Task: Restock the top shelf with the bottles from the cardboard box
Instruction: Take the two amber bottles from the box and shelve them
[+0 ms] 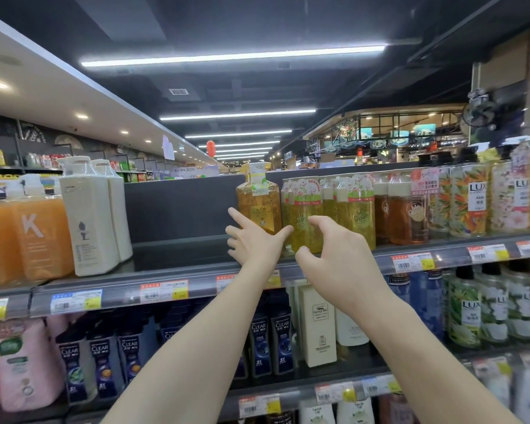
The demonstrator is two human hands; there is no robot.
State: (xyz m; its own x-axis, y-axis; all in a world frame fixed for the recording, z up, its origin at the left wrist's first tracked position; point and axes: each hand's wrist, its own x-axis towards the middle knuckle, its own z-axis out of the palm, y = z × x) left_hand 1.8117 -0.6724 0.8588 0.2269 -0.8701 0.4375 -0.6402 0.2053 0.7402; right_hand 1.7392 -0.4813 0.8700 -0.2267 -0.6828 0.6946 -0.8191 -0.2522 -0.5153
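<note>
On the top shelf (178,272) a row of yellow-green pump bottles (354,209) stands at the right, with one amber-gold bottle (257,203) at its left end. My left hand (254,243) is raised in front of that amber bottle, fingers spread and straight, holding nothing. Just right of it, my right hand (334,255) hovers before the front yellow-green bottle (303,221) with its fingers curved and apart, not touching it as far as I can see. The cardboard box is out of view.
A bare stretch of the top shelf lies between two cream bottles (92,218) and the amber one. Orange bottles (37,237) stand far left, floral LUX bottles (471,203) far right. The shelf below holds dark CLEAR bottles (270,344) and a cream box (317,325).
</note>
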